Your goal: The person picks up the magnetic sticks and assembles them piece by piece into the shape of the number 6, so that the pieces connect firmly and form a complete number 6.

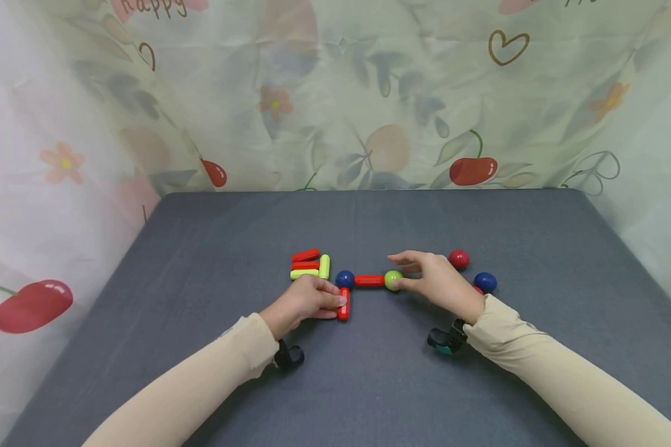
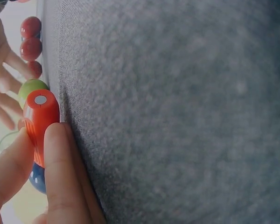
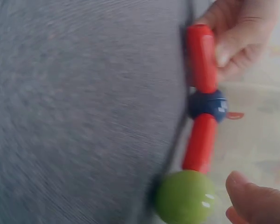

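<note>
My left hand [image 1: 311,298] pinches a short red rod [image 1: 343,304] between thumb and fingers. The rod's far end meets a dark blue ball [image 1: 345,279], and its free end, with a pale round spot, faces the camera in the left wrist view. From the blue ball a second red rod [image 1: 369,281] runs right to a yellow-green ball [image 1: 393,280], so the pieces form a corner lying on the table. Beside the green ball is my right hand [image 1: 438,280], thumb and fingers spread apart around it; the right wrist view shows a gap between thumb and ball.
Left of the blue ball lie loose red rods [image 1: 305,255] and yellow-green rods [image 1: 325,267]. Right of my right hand are a red ball [image 1: 459,259], another blue ball [image 1: 485,282] and a partly hidden red one. A patterned curtain hangs behind the grey table [image 1: 229,230].
</note>
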A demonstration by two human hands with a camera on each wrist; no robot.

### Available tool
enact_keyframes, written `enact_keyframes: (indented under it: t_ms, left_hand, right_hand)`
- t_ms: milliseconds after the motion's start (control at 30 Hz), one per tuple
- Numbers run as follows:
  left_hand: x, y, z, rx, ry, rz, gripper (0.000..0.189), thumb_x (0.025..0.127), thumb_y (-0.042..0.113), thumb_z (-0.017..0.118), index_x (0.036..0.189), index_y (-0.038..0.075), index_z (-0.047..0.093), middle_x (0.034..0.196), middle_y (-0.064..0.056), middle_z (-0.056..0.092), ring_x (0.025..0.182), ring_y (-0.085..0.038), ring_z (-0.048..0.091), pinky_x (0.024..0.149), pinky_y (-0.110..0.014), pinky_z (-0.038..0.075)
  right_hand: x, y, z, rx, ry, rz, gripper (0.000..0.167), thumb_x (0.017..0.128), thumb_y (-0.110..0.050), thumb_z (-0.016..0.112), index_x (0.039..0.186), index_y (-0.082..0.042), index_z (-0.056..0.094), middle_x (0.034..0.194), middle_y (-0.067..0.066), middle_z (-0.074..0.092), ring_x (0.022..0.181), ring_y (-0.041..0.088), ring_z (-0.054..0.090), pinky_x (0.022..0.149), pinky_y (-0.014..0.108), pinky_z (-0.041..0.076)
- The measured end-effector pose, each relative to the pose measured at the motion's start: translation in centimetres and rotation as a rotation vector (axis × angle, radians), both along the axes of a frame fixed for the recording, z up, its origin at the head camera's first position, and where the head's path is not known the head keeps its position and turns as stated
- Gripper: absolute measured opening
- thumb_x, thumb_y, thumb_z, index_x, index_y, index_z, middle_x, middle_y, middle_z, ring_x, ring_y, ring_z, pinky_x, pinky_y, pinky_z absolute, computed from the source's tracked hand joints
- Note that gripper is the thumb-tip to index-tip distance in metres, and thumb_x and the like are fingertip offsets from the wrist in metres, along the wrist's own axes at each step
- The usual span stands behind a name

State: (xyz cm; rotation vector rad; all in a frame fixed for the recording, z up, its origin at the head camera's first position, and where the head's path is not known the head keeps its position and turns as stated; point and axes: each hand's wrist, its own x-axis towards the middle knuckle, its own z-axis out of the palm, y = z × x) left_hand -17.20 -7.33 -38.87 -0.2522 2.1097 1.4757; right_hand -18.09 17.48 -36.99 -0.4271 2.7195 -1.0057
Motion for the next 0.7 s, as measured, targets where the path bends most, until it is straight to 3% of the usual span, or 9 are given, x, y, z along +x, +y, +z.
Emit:
enact_keyframes:
  t_ms: [200, 433, 700]
  left_hand:
    - [0.0, 0.0, -0.1, -0.006, 0.003, 0.002, 0.024, 0.086, 0.010, 0.072, 0.107, -0.001, 0.068, 0.099, -0.011, 0.066, 0.080, -0.015, 0.067, 0.074, -0.030, 0.058]
    - [-0.1, 0.0, -0.1, -0.001, 0.000, 0.007, 0.023, 0.086, 0.010, 0.072, 0.106, -0.001, 0.068, 0.098, -0.011, 0.067, 0.079, -0.015, 0.067, 0.073, -0.030, 0.058]
    - [-0.1, 0.0, -0.1, 0.003, -0.014, 0.005, 0.024, 0.085, 0.011, 0.074, 0.106, 0.000, 0.069, 0.098, -0.011, 0.068, 0.080, -0.015, 0.068, 0.074, -0.030, 0.058]
  right_hand:
    - [0.8, 1.4, 2.1, -0.033, 0.041, -0.038, 0.052, 0.089, -0.025, 0.071, 0.137, -0.012, 0.054, 0.139, 0.009, 0.056, 0.123, 0.030, 0.057, 0.094, 0.048, 0.050]
    - [1.6, 4.3, 4.5, -0.042, 0.071, -0.093, 0.057, 0.089, -0.037, 0.069, 0.140, -0.016, 0.051, 0.140, 0.007, 0.055, 0.124, 0.027, 0.056, 0.097, 0.048, 0.048]
    - [2.8, 8.1, 4.3, -0.071, 0.095, -0.131, 0.060, 0.091, -0.043, 0.065, 0.143, -0.017, 0.047, 0.141, 0.012, 0.052, 0.123, 0.034, 0.056, 0.099, 0.051, 0.044]
